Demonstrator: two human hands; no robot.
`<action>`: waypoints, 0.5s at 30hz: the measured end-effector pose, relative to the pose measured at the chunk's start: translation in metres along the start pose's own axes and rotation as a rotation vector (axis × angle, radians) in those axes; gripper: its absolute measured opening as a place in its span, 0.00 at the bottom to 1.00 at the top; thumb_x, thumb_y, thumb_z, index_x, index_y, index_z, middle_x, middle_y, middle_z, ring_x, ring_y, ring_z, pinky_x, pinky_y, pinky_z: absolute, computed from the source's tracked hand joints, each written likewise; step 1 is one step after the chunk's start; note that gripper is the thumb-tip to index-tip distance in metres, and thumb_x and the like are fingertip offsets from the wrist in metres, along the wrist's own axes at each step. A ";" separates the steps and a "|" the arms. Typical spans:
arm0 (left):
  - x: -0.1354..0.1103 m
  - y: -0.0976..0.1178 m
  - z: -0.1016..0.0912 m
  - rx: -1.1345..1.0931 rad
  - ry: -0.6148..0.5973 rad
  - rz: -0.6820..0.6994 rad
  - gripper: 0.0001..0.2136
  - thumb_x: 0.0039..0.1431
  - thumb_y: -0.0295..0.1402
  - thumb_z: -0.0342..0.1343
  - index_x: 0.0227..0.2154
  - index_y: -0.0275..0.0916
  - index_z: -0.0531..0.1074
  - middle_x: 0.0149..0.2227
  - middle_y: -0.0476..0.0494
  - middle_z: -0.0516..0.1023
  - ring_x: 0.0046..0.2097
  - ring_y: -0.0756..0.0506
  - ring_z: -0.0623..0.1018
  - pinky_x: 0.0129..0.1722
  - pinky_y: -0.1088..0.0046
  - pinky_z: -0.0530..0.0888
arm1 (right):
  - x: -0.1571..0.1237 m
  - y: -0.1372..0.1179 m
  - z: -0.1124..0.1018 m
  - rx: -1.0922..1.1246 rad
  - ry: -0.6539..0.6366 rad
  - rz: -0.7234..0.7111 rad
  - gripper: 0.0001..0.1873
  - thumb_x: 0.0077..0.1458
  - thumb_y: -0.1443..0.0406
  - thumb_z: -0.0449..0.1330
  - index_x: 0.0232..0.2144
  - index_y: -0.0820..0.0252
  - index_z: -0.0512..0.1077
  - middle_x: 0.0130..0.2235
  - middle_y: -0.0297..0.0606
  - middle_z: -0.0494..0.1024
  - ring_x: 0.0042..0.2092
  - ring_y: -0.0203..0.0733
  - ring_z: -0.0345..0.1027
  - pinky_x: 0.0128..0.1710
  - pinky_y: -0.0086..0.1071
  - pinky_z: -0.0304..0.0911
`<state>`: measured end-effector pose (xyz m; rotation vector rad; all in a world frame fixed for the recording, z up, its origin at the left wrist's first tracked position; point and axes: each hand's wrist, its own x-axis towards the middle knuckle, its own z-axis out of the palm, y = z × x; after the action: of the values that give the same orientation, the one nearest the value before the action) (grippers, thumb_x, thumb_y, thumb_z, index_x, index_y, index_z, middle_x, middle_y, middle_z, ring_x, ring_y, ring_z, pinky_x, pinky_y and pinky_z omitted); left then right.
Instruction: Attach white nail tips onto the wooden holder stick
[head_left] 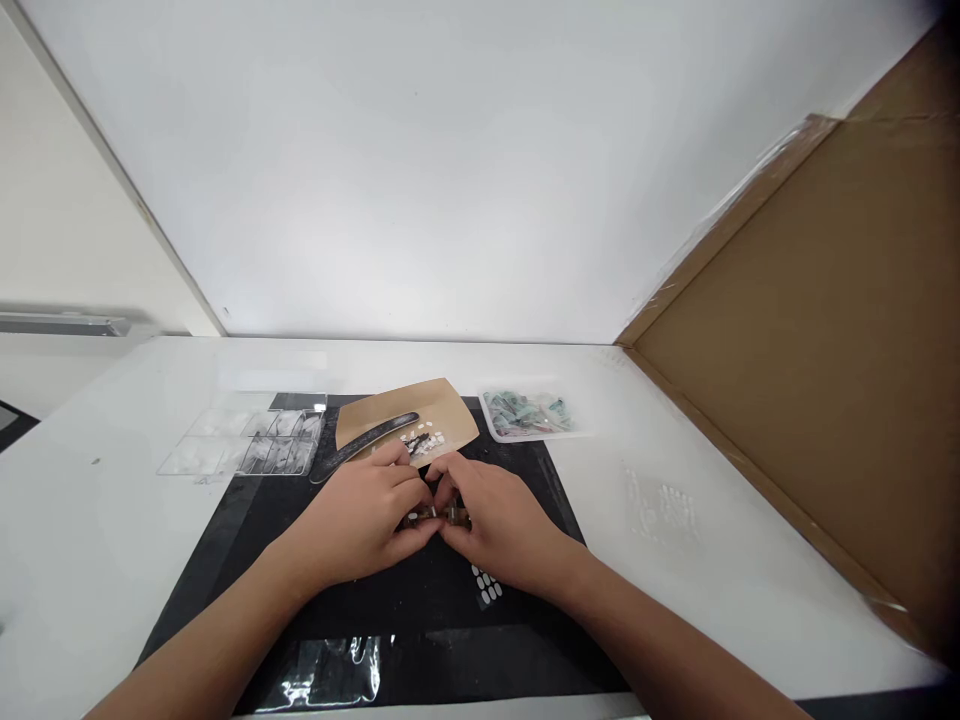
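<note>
My left hand [382,505] and my right hand [491,515] meet over the black mat [360,600], fingertips close together. Both are closed in a pinch around a small brownish, shiny piece [412,517] with pale spots; fingers cover most of it, so its kind is unclear. Just beyond the fingers lies a tan paper sheet [390,407] bearing a curved black nail file [367,437] and several small white pieces [431,440]. Partly under my right wrist sits a clear sheet of pale oval stickers [486,583].
A clear compartment box [247,440] with small contents stands at the left. Behind the mat, right of the paper, is a white tray [491,425] of greenish pieces. Another clear sticker sheet [664,508] lies farther right. A cardboard panel [810,330] bounds the right side.
</note>
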<state>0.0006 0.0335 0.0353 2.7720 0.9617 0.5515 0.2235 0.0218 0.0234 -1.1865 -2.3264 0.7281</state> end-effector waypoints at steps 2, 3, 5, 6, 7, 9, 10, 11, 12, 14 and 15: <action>0.000 0.000 0.001 0.006 0.005 0.008 0.07 0.68 0.35 0.60 0.35 0.39 0.75 0.31 0.48 0.78 0.41 0.41 0.75 0.37 0.66 0.72 | 0.000 0.000 0.000 0.004 -0.003 0.004 0.24 0.54 0.74 0.64 0.51 0.54 0.65 0.41 0.29 0.81 0.44 0.42 0.74 0.45 0.34 0.62; 0.000 0.000 0.002 0.013 0.006 0.013 0.07 0.68 0.35 0.60 0.35 0.39 0.75 0.30 0.48 0.78 0.41 0.41 0.75 0.36 0.66 0.72 | 0.000 0.000 0.000 0.005 -0.003 0.006 0.24 0.54 0.74 0.64 0.51 0.54 0.65 0.41 0.29 0.81 0.44 0.42 0.74 0.45 0.34 0.62; -0.001 0.000 0.004 0.035 0.013 0.027 0.07 0.69 0.36 0.60 0.34 0.39 0.75 0.30 0.47 0.78 0.41 0.41 0.75 0.36 0.66 0.72 | 0.000 0.000 0.000 0.004 -0.005 0.014 0.23 0.54 0.74 0.64 0.50 0.54 0.65 0.41 0.29 0.81 0.43 0.42 0.74 0.45 0.34 0.62; -0.001 -0.001 0.005 0.047 0.020 0.037 0.08 0.69 0.36 0.59 0.34 0.39 0.75 0.30 0.47 0.78 0.41 0.41 0.75 0.36 0.65 0.72 | 0.000 -0.001 0.000 0.004 -0.007 0.018 0.23 0.54 0.74 0.64 0.50 0.54 0.65 0.41 0.29 0.81 0.43 0.41 0.74 0.44 0.34 0.62; -0.002 -0.001 0.006 0.060 0.031 0.048 0.08 0.69 0.36 0.59 0.34 0.39 0.75 0.30 0.47 0.78 0.41 0.41 0.75 0.36 0.65 0.72 | 0.000 -0.001 0.000 0.005 -0.008 0.021 0.22 0.54 0.74 0.64 0.49 0.54 0.66 0.41 0.29 0.80 0.43 0.41 0.74 0.44 0.34 0.62; -0.002 -0.001 0.008 0.081 0.051 0.077 0.09 0.68 0.35 0.59 0.32 0.38 0.75 0.30 0.46 0.79 0.41 0.40 0.75 0.36 0.65 0.72 | 0.000 -0.001 -0.001 0.004 -0.007 0.026 0.22 0.54 0.73 0.64 0.49 0.54 0.66 0.41 0.29 0.80 0.43 0.41 0.74 0.44 0.34 0.62; -0.002 -0.002 0.008 0.089 0.059 0.089 0.09 0.68 0.35 0.59 0.32 0.38 0.75 0.30 0.46 0.79 0.40 0.41 0.75 0.36 0.65 0.72 | 0.001 -0.001 -0.001 0.003 -0.006 0.029 0.21 0.54 0.73 0.65 0.49 0.54 0.66 0.41 0.30 0.81 0.43 0.41 0.74 0.44 0.34 0.62; -0.002 -0.002 0.009 0.095 0.068 0.099 0.09 0.68 0.34 0.59 0.31 0.38 0.75 0.30 0.46 0.79 0.40 0.41 0.75 0.36 0.65 0.72 | 0.001 -0.002 -0.001 0.000 -0.007 0.031 0.21 0.54 0.73 0.65 0.49 0.54 0.66 0.41 0.30 0.81 0.43 0.42 0.74 0.44 0.34 0.62; -0.002 -0.002 0.009 0.098 0.075 0.107 0.09 0.68 0.34 0.59 0.31 0.38 0.75 0.30 0.46 0.79 0.39 0.41 0.75 0.36 0.65 0.72 | 0.001 -0.002 -0.001 -0.001 -0.008 0.032 0.21 0.54 0.73 0.65 0.48 0.54 0.66 0.41 0.30 0.81 0.43 0.42 0.74 0.44 0.34 0.62; -0.002 -0.002 0.010 0.094 0.087 0.115 0.08 0.67 0.34 0.59 0.31 0.38 0.76 0.29 0.46 0.79 0.39 0.41 0.75 0.36 0.65 0.72 | 0.001 -0.002 -0.001 -0.003 -0.012 0.032 0.21 0.55 0.73 0.64 0.49 0.54 0.66 0.41 0.30 0.81 0.43 0.42 0.74 0.44 0.34 0.61; -0.002 -0.002 0.010 0.091 0.094 0.116 0.08 0.67 0.34 0.60 0.31 0.38 0.76 0.29 0.46 0.79 0.39 0.41 0.75 0.37 0.65 0.73 | 0.001 -0.002 -0.001 -0.004 -0.012 0.030 0.21 0.55 0.73 0.64 0.49 0.54 0.66 0.41 0.30 0.81 0.44 0.42 0.74 0.44 0.34 0.61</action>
<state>0.0018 0.0334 0.0245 2.9215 0.8685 0.6762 0.2223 0.0217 0.0253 -1.2251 -2.3251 0.7430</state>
